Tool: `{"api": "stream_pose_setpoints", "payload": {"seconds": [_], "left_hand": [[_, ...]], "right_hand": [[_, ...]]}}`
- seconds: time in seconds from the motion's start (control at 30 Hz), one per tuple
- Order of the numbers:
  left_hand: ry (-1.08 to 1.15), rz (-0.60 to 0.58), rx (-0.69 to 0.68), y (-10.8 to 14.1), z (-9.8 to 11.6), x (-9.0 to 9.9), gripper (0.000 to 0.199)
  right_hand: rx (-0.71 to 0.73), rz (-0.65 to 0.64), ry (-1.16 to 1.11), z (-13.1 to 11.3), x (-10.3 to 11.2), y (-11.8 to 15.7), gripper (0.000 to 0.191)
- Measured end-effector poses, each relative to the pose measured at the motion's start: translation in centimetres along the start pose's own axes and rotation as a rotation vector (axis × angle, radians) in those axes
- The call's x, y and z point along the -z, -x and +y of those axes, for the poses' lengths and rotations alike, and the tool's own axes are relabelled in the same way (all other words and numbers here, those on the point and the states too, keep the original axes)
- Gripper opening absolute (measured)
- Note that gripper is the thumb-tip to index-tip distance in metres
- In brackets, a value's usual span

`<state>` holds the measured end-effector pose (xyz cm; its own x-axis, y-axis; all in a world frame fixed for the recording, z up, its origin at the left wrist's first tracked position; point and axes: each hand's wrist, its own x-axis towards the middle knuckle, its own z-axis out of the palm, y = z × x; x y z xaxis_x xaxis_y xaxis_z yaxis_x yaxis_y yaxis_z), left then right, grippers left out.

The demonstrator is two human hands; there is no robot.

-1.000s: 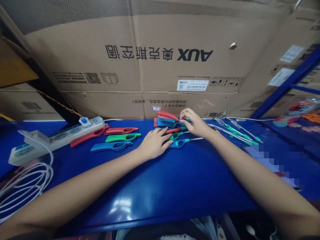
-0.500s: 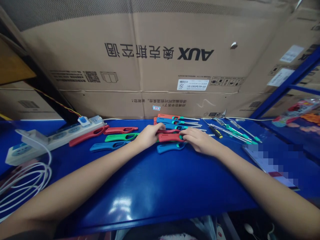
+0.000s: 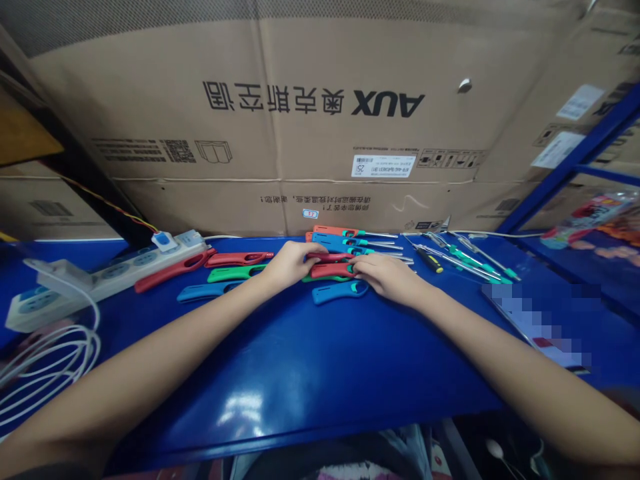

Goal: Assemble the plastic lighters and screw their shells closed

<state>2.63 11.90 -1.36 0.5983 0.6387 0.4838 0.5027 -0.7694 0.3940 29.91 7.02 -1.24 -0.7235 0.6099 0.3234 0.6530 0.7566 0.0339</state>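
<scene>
Mind the lower red lighter (image 3: 330, 270), mid-frame, apparently clamped by its front end in the fingers of the right hand (image 3: 391, 275). Hold it level, parallel to the upper red lighter (image 3: 334, 257) just above it in the frame. Use the left hand (image 3: 287, 264), with thumb and forefinger spread about that one's back end (impossible to tell whether gripping), only to steady. Square both gently, without nudging the blue lighter (image 3: 334, 294) just below centre-frame.
</scene>
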Motion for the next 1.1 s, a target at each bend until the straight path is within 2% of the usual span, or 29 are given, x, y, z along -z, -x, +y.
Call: {"api": "stream_pose_setpoints", "payload": {"seconds": [0.13, 0.27, 0.43, 0.63, 0.73, 0.8, 0.97, 1.1], "left_hand": [[-0.048, 0.008, -0.039, 0.2, 0.5, -0.1, 0.032], [-0.118, 0.001, -0.067, 1.1, 1.6, -0.8, 0.038], [-0.215, -0.116, -0.058, 2.3, 3.4, -1.4, 0.046], [-0.272, -0.230, 0.031, 3.7, 5.4, -1.8, 0.070], [-0.333, -0.267, 0.058, 4.2, 6.3, -2.2, 0.086], [-0.383, -0.280, 0.063, 4.3, 6.7, -2.5, 0.085], [-0.422, -0.274, 0.056, 4.1, 6.8, -3.0, 0.069], [-0.434, -0.267, 0.057, 3.8, 6.7, -3.1, 0.064]], "right_hand": [[-0.072, 0.014, -0.011, 0.6, -0.8, -0.3, 0.024], [-0.079, 0.023, 0.005, 0.8, -1.3, -0.5, 0.027], [-0.132, 0.063, 0.041, -0.2, -1.5, -0.3, 0.030], [-0.126, 0.091, -0.041, -0.6, -2.0, -0.3, 0.034], [-0.129, 0.108, -0.093, -0.7, -2.0, -0.4, 0.030], [-0.144, 0.129, -0.125, -0.6, -1.7, -0.6, 0.025], [-0.244, 0.139, -0.137, 2.0, -0.7, -2.3, 0.021], [-0.271, -0.022, -0.161, 5.6, 0.0, -4.4, 0.023]]}}
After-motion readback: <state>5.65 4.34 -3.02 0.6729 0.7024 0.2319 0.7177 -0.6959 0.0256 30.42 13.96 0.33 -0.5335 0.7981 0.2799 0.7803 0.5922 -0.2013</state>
